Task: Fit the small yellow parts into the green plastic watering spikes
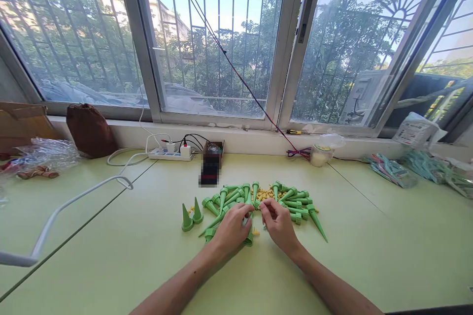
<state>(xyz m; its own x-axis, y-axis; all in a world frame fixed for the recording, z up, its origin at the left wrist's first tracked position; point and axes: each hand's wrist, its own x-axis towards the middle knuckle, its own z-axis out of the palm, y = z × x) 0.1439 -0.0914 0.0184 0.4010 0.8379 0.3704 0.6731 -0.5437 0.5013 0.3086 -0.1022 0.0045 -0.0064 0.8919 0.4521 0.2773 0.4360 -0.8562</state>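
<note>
A heap of green cone-shaped spikes (291, 199) lies on the pale green table (111, 256), with small yellow bits (264, 193) among them. Two green cones (191, 216) stand upright at the heap's left. My left hand (232, 229) is curled round one green spike (248, 237) that points toward me. My right hand (279, 224) sits close beside it, fingertips pinched together at the spike's top end on something too small to make out.
Behind the heap stand a small dark device (210, 167) and a white power strip (170, 153) with cables. A brown pouch (89, 130) and plastic bags (44, 155) lie at the left. A tape roll (320, 154) and teal packets (391, 170) lie right.
</note>
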